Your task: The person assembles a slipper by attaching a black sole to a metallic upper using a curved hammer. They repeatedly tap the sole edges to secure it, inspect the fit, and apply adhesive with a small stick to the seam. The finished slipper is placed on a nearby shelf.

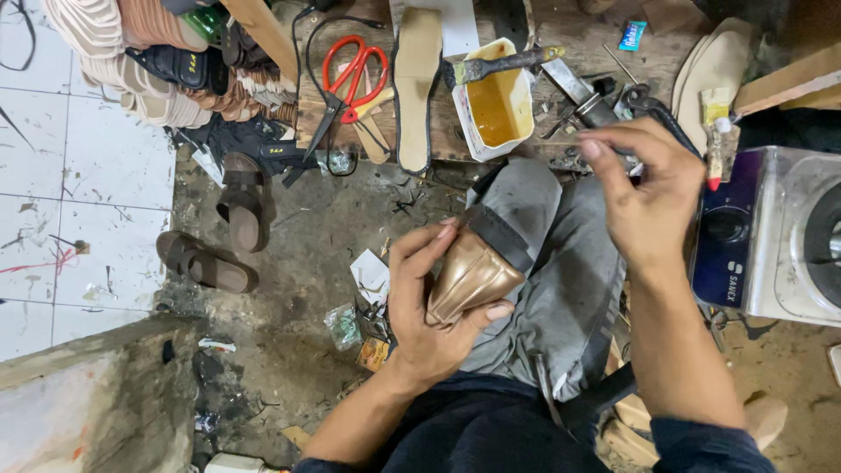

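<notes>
My left hand (429, 307) grips a bronze-coloured shoe upper (469, 278) that rests on my grey-trousered knee (543, 263). My right hand (648, 193) hovers further out, fingers curled over metal tools (589, 103) at the low wooden bench's edge; whether it holds one of them is hidden by the fingers. Just beyond my knee stands a white tub of amber glue (493, 103) with a brush (499, 63) laid across its rim.
Red-handled scissors (350, 74) and a tan insole (416, 83) lie on the bench (561, 35). Brown sandals (243, 201) lie on the dirty floor, stacked soles (114, 52) at the top left. A silver and blue machine (771, 236) stands on the right.
</notes>
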